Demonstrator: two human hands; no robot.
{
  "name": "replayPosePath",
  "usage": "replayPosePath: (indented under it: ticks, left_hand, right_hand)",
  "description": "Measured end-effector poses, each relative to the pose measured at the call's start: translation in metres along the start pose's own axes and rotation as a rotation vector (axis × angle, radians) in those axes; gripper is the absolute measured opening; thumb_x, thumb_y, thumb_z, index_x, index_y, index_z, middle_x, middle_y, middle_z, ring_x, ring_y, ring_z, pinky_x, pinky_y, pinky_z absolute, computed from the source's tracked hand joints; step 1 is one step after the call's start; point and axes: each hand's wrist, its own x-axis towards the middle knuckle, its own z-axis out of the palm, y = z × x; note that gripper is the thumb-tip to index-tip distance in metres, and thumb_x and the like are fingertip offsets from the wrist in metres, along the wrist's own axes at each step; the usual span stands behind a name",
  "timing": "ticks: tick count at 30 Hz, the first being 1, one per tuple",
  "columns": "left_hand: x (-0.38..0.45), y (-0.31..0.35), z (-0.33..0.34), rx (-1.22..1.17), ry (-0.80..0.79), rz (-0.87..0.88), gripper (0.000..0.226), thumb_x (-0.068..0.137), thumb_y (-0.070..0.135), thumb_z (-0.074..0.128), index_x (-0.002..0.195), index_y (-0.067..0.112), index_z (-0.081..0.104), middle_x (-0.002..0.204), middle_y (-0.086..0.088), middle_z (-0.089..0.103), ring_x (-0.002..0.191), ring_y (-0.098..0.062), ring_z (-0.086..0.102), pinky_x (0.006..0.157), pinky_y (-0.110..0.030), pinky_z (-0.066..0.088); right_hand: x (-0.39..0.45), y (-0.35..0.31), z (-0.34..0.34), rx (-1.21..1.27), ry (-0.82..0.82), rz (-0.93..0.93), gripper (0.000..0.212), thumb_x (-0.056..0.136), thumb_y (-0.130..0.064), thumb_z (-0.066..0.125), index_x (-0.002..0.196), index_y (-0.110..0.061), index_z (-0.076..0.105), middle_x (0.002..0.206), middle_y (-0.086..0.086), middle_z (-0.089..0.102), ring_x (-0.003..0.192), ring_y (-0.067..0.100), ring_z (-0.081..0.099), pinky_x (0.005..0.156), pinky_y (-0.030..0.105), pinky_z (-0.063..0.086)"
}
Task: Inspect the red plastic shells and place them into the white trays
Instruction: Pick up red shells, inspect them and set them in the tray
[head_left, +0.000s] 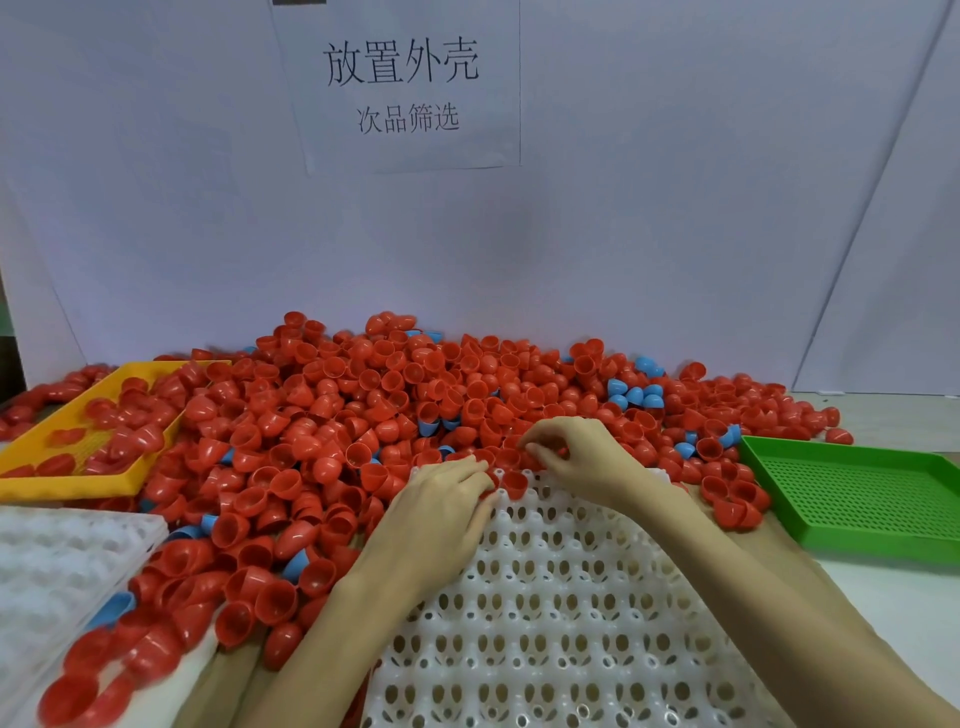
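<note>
A big heap of red plastic shells (363, 415) covers the table beyond and left of the white tray (545, 613) in front of me. One red shell (515, 483) sits in the tray's far row. My left hand (441, 504) lies on the tray's far left corner, its curled fingertips on a red shell (490, 492) beside that seated one. My right hand (576, 457) hovers over the tray's far edge, with fingers and thumb curled round a red shell (559, 453) that is mostly hidden.
Blue shells (635, 395) are mixed into the heap. A yellow tray (31, 483) with red shells stands at the left, a green perforated tray (857, 499) at the right, and a stack of white trays (62, 561) at the near left. A paper backdrop rises behind.
</note>
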Motion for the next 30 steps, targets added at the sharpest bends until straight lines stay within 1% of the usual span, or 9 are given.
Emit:
replayPosePath:
  ticks: [5, 10, 13, 16, 18, 20, 23, 26, 30]
  left_hand:
    - [0.001, 0.002, -0.004, 0.030, 0.067, 0.014, 0.028, 0.107, 0.030, 0.056, 0.126, 0.017, 0.072, 0.139, 0.003, 0.065, 0.134, -0.012, 0.055, 0.114, -0.026, 0.034]
    - [0.003, 0.009, -0.012, -0.008, 0.151, 0.016, 0.018, 0.104, 0.026, 0.060, 0.111, 0.019, 0.075, 0.115, 0.011, 0.066, 0.110, -0.007, 0.059, 0.101, -0.028, 0.046]
    - [0.005, 0.018, -0.012, -0.143, 0.171, -0.026, 0.022, 0.103, 0.030, 0.062, 0.123, 0.022, 0.070, 0.122, 0.017, 0.060, 0.117, 0.000, 0.055, 0.105, -0.021, 0.044]
    - [0.005, 0.029, -0.011, -0.356, 0.121, -0.080, 0.046, 0.099, 0.044, 0.066, 0.142, 0.034, 0.054, 0.133, 0.028, 0.049, 0.125, 0.009, 0.050, 0.104, -0.009, 0.040]
    - [0.005, 0.037, -0.010, -0.463, 0.086, -0.108, 0.057, 0.094, 0.052, 0.071, 0.145, 0.042, 0.048, 0.135, 0.030, 0.049, 0.123, 0.010, 0.053, 0.100, -0.009, 0.045]
    - [0.004, 0.043, -0.009, -0.550, 0.087, -0.127, 0.060, 0.089, 0.054, 0.076, 0.142, 0.046, 0.049, 0.131, 0.027, 0.056, 0.118, 0.007, 0.060, 0.096, -0.012, 0.051]
    - [0.005, 0.048, -0.009, -0.684, 0.115, -0.131, 0.041, 0.090, 0.039, 0.080, 0.127, 0.039, 0.062, 0.114, 0.017, 0.071, 0.107, -0.002, 0.070, 0.091, -0.020, 0.057]
    - [0.007, 0.048, -0.013, -0.833, 0.070, -0.197, 0.024, 0.094, 0.025, 0.077, 0.117, 0.028, 0.070, 0.107, 0.010, 0.076, 0.097, -0.010, 0.075, 0.086, -0.026, 0.060]
    - [0.010, 0.045, -0.020, -1.023, -0.042, -0.266, 0.018, 0.102, 0.020, 0.066, 0.119, 0.013, 0.069, 0.102, -0.006, 0.078, 0.086, -0.023, 0.078, 0.081, -0.031, 0.062]
  right_hand:
    - [-0.007, 0.001, -0.006, 0.020, 0.113, 0.050, 0.022, 0.105, -0.013, 0.059, 0.118, -0.015, 0.076, 0.114, -0.004, 0.075, 0.102, 0.006, 0.066, 0.094, 0.022, 0.055]
    - [-0.024, 0.000, -0.028, 0.237, 0.283, 0.142, 0.021, 0.106, -0.015, 0.059, 0.113, -0.020, 0.077, 0.101, -0.011, 0.075, 0.087, 0.001, 0.070, 0.084, 0.023, 0.059]
    - [-0.040, -0.009, -0.040, 0.560, 0.251, 0.187, 0.021, 0.107, -0.017, 0.058, 0.110, -0.021, 0.078, 0.102, -0.004, 0.079, 0.094, 0.010, 0.076, 0.085, 0.029, 0.063]
    - [-0.055, -0.020, -0.046, 0.862, 0.160, 0.219, 0.022, 0.106, -0.018, 0.058, 0.109, -0.017, 0.080, 0.106, 0.005, 0.080, 0.102, 0.019, 0.077, 0.086, 0.030, 0.063]
    - [-0.063, -0.025, -0.049, 1.015, 0.077, 0.242, 0.023, 0.105, -0.018, 0.059, 0.110, -0.014, 0.081, 0.110, 0.011, 0.079, 0.106, 0.024, 0.076, 0.086, 0.030, 0.063]
    - [-0.069, -0.030, -0.049, 1.131, -0.018, 0.259, 0.023, 0.104, -0.020, 0.061, 0.113, -0.012, 0.080, 0.115, 0.015, 0.077, 0.109, 0.026, 0.075, 0.089, 0.031, 0.062]
    - [-0.075, -0.034, -0.046, 1.241, -0.114, 0.253, 0.027, 0.104, -0.020, 0.061, 0.120, -0.005, 0.076, 0.122, 0.019, 0.075, 0.116, 0.029, 0.073, 0.097, 0.031, 0.060]
    - [-0.080, -0.035, -0.047, 1.210, -0.098, 0.250, 0.026, 0.103, -0.020, 0.062, 0.120, -0.007, 0.076, 0.119, 0.019, 0.075, 0.114, 0.031, 0.073, 0.095, 0.032, 0.060]
    - [-0.093, -0.037, -0.054, 1.066, -0.012, 0.159, 0.026, 0.101, -0.023, 0.065, 0.125, -0.025, 0.075, 0.119, 0.008, 0.076, 0.111, 0.026, 0.074, 0.091, 0.031, 0.061]
